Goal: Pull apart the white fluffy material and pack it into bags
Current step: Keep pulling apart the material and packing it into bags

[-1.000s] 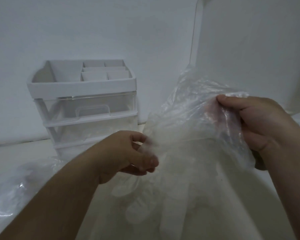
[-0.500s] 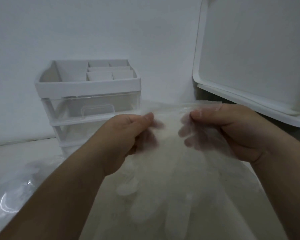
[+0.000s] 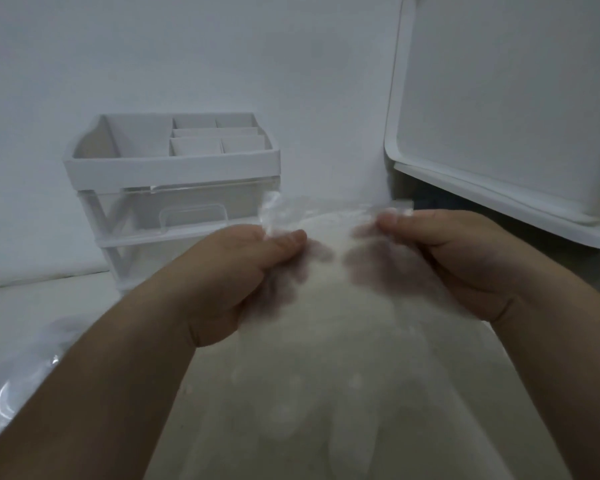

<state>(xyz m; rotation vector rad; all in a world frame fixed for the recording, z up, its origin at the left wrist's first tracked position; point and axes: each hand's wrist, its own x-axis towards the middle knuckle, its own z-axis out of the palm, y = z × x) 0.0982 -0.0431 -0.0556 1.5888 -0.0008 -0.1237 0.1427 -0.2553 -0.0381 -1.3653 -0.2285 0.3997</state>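
I see the left hand (image 3: 229,282) and right hand (image 3: 454,261), each grip pinching the top edge of a clear bag (image 3: 326,341) hanging above the bench (image 3: 32,299). Likely step: opening its mouth, so next the layers need parting. I can make out no fluffy material.

plastic bag (image 3: 326,341): clear with a milky haze, no print; faint pale blotches low down, too blurred to identify
drawer organiser (image 3: 174,166): white frame and top tray, plain; drawers colourless, see-through
drawer handle (image 3: 194,216): clear
plastic bin (image 3: 499,98): plain white, no pattern
wall (image 3: 187,46): pale grey-white, plain
worktop (image 3: 49,296): off-white, plain
loose plastic film (image 3: 11,386): clear, with white curved glare streaks
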